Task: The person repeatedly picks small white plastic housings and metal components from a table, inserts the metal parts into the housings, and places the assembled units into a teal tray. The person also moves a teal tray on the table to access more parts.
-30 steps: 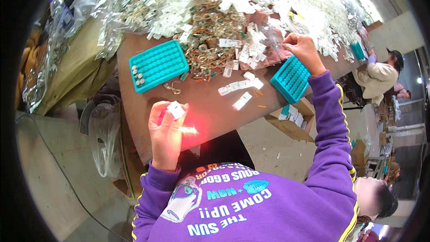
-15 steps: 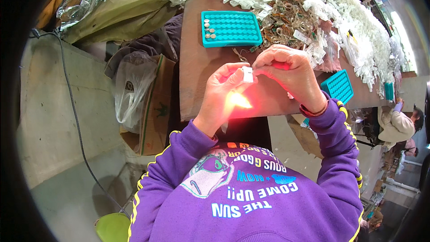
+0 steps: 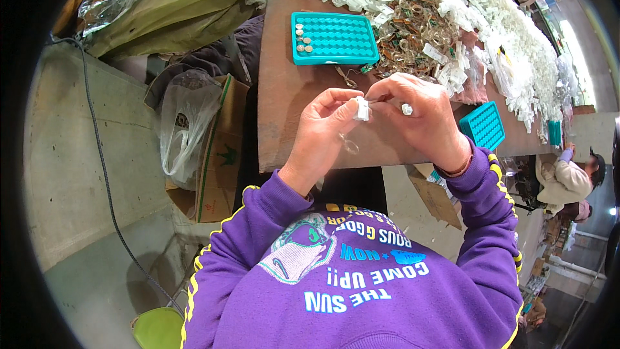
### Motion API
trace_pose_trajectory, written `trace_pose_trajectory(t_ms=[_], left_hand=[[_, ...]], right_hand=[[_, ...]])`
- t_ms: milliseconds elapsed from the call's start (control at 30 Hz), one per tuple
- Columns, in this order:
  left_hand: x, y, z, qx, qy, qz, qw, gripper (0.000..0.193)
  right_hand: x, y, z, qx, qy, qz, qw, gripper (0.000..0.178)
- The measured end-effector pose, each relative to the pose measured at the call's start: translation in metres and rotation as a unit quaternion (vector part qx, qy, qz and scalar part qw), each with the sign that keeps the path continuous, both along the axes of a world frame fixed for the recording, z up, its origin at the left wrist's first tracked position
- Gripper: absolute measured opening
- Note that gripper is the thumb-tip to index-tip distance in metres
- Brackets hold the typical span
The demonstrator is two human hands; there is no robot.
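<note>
Above the near part of the brown table (image 3: 284, 110), my left hand (image 3: 312, 139) pinches a small white plastic case (image 3: 361, 109) between thumb and fingers. A thin clear looped strand (image 3: 349, 145) hangs below it. My right hand (image 3: 423, 116) meets it from the other side, its thumb and forefinger closed at the case's upper edge. What those fingertips grip is too small to tell. A second small white piece (image 3: 407, 109) shows within the curled fingers of my right hand. Beyond my hands, a teal tray (image 3: 336, 59) bears several round silvery discs in its left-hand pockets.
A tangle of clear and brown wire strands (image 3: 410, 32) lies right of the tray, by a large heap of white plastic pieces (image 3: 510, 58). Another teal tray (image 3: 484, 125) sits at the table's right. Left stand a cardboard box (image 3: 223, 155) and a plastic bag (image 3: 187, 129). Co-workers (image 3: 565, 178) are at right.
The bright red glow at my left hand has gone out, and the looped strand now shows. My right hand has turned slightly, exposing the white piece in its fingers.
</note>
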State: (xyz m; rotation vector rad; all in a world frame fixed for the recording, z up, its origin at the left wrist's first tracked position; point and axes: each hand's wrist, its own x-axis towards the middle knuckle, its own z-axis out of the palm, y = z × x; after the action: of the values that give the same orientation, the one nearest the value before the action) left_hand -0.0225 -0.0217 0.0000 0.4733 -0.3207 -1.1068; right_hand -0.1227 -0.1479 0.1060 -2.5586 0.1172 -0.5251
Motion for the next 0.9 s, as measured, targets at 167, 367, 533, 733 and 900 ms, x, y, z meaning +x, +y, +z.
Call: trace_pose_trajectory(t_ms=[167,367,533,733,900], left_hand=[[-0.005,-0.001,0.003,0.057,-0.051,0.023,0.997,0.020],[-0.004,-0.001,0.005,0.070,-0.037,0.035,0.996,0.020],[-0.001,0.000,0.002,0.034,-0.048,0.012,0.998,0.024],[-0.001,0.000,-0.001,0.050,-0.041,0.018,0.998,0.023],[-0.003,0.000,0.002,0.059,-0.045,0.023,0.997,0.022]], right_hand=[[0.000,0.004,0.001,-0.076,0.028,0.024,0.996,0.020],[-0.002,0.008,-0.006,0.095,-0.017,-0.051,0.994,0.013],[-0.007,0.006,-0.008,0.041,-0.013,-0.039,0.998,0.010],[-0.005,0.010,-0.017,0.014,-0.019,-0.029,0.999,0.013],[-0.004,0.012,-0.023,0.008,-0.024,-0.033,0.999,0.012]])
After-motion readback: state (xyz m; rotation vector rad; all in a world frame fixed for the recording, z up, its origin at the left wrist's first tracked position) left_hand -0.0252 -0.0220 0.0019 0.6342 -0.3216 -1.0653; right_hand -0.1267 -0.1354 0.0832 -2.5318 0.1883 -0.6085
